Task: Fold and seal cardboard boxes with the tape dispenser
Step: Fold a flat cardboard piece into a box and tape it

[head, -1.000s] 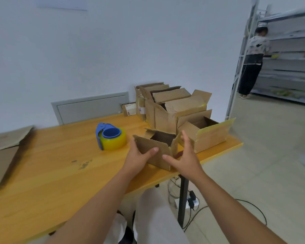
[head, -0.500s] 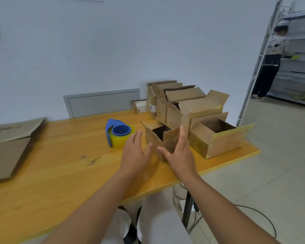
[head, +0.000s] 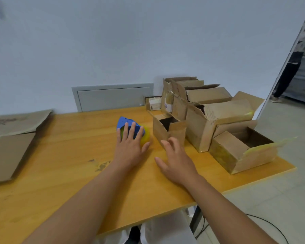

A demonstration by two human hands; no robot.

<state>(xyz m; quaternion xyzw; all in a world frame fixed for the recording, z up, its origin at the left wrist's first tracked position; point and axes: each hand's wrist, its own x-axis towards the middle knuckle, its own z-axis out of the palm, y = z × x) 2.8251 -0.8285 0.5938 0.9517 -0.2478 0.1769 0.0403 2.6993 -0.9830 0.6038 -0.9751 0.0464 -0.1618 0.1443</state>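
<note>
Plain white wall behind, and a long orange wooden desk [head: 60,155] is set up as a packing station. The blue-and-yellow tape dispenser [head: 130,129] is covered by the left hand [head: 130,147], fingers spread flat, not curled yet. Just beside it, the small open brown cardboard box [head: 167,131] is left unsealed, probably next for taping. The right hand [head: 176,162] is held relaxed and empty near that box.

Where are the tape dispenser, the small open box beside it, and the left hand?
tape dispenser [head: 146,136], head view, on the yellow tape roll.
small open box [head: 159,132], head view, on its near side wall.
left hand [head: 130,148], head view, on the back of the hand.
</note>
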